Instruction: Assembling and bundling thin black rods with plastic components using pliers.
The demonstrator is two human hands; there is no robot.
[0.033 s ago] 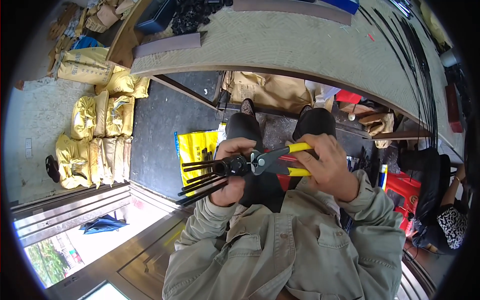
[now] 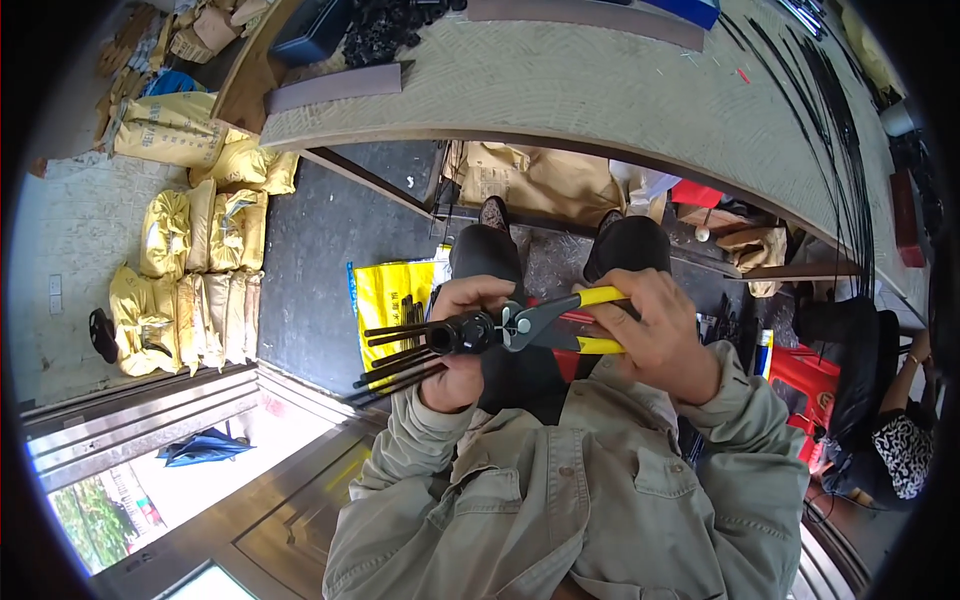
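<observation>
In front of my lap, my left hand (image 2: 462,384) grips a black round plastic part (image 2: 460,334) with an open ring end. Several thin black rods (image 2: 400,372) stick out of it to the left. My right hand (image 2: 650,325) is wrapped round the yellow handles of dark-jawed pincers (image 2: 538,322), which are spread a little apart. The jaws of the pincers meet the right end of the black part. Whether they bite on anything there is too small to tell.
A workbench (image 2: 560,95) spans the far side, with long black rods (image 2: 830,140) over its right end and a blue bin (image 2: 312,35) at left. Filled sacks (image 2: 195,310) stack on the left floor. A yellow bag (image 2: 382,300) lies by my left leg. Another person's arm (image 2: 900,375) shows at right.
</observation>
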